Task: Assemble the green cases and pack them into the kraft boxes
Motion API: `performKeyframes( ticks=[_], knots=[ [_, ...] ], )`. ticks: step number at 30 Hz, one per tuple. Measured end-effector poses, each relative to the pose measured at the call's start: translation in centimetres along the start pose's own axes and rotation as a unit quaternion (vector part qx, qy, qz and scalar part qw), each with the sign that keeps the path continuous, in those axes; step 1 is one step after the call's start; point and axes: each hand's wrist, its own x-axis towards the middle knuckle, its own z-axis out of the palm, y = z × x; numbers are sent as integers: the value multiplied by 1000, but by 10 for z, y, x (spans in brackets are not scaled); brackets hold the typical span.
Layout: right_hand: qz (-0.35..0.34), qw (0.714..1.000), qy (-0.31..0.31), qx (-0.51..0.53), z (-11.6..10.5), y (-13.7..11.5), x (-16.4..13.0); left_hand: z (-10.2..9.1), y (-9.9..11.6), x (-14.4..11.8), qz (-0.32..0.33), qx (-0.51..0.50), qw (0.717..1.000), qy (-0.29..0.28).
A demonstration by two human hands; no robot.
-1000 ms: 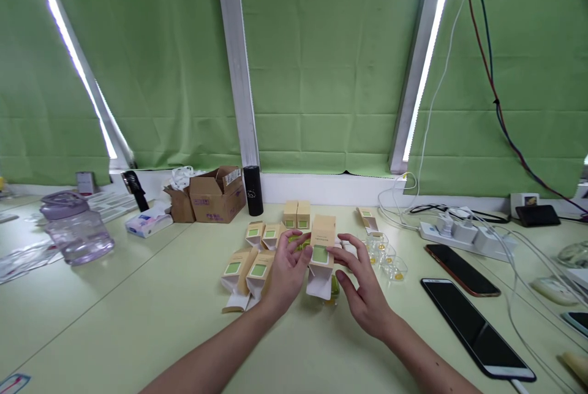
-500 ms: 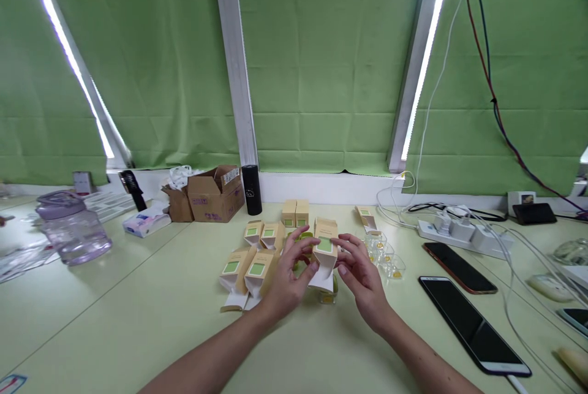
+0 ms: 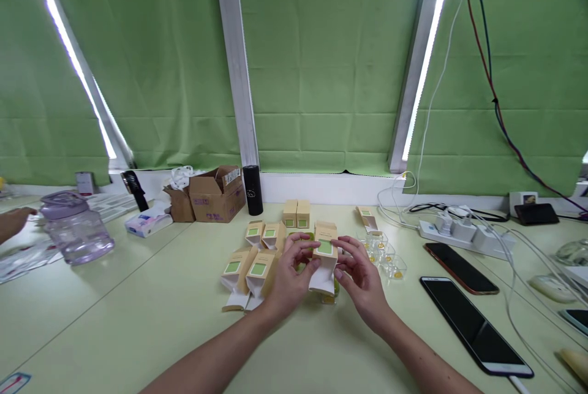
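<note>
A small beige carton (image 3: 326, 233) with a green label is held between my two hands, its white flap hanging loose toward me. My left hand (image 3: 294, 274) grips its left side with the fingertips, and my right hand (image 3: 362, 277) grips the right side. Left of my left hand, several similar cartons (image 3: 258, 268) rest with open flaps. Partly hidden behind the held carton and my fingers are small green-topped containers (image 3: 329, 298). Clear little cups (image 3: 392, 266) with yellow bits inside sit right of my right hand.
Two cartons (image 3: 296, 213) stand upright at the back, and another carton (image 3: 366, 219) lies farther right. A cardboard box (image 3: 215, 198), black cylinder (image 3: 252, 190) and purple bottle (image 3: 76, 228) are leftward. Phones (image 3: 473, 323) and a power strip (image 3: 468, 239) with cables occupy the right.
The held carton has tipped slightly, and its flap hangs a little lower. My hands stay almost in place. Another person's hand has come farther into view at the far left.
</note>
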Motion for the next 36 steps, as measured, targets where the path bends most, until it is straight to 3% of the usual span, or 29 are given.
performKeyframes(
  ticks=[22,25,32,36],
  knots=[
    [17,998,61,-17,4,7,1,8,1,-4,11,21,1000,4],
    [14,997,70,-18,3,6,2,5,3,-6,11,22,1000,-17],
    [23,995,98,16,1,4,7,-3,3,-8,52,41,988,-141],
    [40,994,102,27,2,4,6,-1,3,-9,47,37,987,-150]
  ],
)
